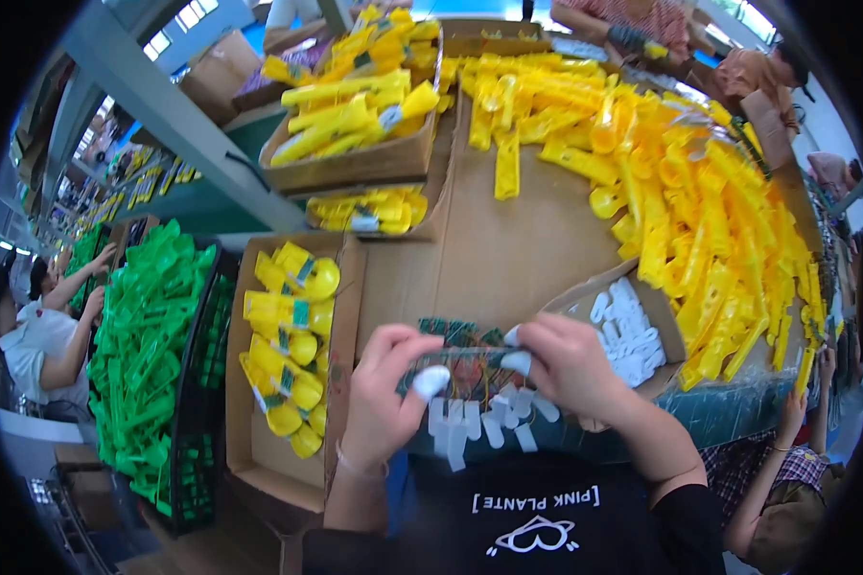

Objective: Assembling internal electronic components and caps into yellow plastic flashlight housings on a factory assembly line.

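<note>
In front of my chest, both hands hold a thin strip of green circuit boards (468, 354) edge-on by its two ends. My left hand (385, 388) pinches the left end; a white finger cot covers its thumb. My right hand (571, 362) grips the right end, with white cots on thumb and a finger. Thin wires run down from the strip to several whitish flat tabs (494, 422) that hang below it. Small green board parts (451, 332) show just beyond the strip. Fine details between my fingers are hidden.
Left of my hands stands a cardboard box (345, 287) of yellow housings with small boards. Further left is a black crate (217, 302) of green plastic parts. A box of white pieces (628, 331) and a heap of yellow housings (681, 211) lie right. Other people work around.
</note>
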A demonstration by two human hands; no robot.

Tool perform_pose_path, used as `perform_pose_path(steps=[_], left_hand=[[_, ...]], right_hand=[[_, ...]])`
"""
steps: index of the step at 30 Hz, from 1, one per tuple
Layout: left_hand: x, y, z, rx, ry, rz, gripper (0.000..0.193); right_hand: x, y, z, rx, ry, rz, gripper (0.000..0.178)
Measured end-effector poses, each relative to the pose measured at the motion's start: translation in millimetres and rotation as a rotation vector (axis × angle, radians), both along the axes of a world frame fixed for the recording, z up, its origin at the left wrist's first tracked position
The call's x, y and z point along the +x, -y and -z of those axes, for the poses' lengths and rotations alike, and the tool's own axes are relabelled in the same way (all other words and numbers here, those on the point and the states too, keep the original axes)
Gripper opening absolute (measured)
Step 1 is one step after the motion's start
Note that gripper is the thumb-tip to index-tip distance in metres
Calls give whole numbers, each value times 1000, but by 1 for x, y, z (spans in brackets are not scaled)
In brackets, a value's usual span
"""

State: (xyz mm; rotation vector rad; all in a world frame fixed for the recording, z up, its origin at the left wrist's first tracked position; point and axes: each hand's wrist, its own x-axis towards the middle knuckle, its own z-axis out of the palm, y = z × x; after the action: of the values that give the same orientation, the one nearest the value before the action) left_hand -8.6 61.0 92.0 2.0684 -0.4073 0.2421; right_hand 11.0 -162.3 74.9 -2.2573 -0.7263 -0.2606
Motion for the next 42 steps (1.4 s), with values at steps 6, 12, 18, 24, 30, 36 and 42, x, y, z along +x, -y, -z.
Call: perform_pose_path(steps=[6,12,18,24,30,36,42], left_hand=[[4,4,55,-23,-28,-117,25],[12,19,85,-77,-84,-206,14],[31,20,72,137,182,-173,28],[26,41,81,15,127,12,20],[30,43,77,241,223,-141,25],[25,36,75,10,75,175,24],[24,28,82,-104,187,146,29]], right_hand=[[5,-6,32,-70,-15,57,19],[-1,-16,40,-196,-49,98,17],[6,-4,49,-240,47,158,14],[2,-11,42,-171,122,144,15],[2,-13,45,-153,119,149,15],[3,-6,39,-40,28,59,23],[-3,19,24,-102,-12,139,28]])
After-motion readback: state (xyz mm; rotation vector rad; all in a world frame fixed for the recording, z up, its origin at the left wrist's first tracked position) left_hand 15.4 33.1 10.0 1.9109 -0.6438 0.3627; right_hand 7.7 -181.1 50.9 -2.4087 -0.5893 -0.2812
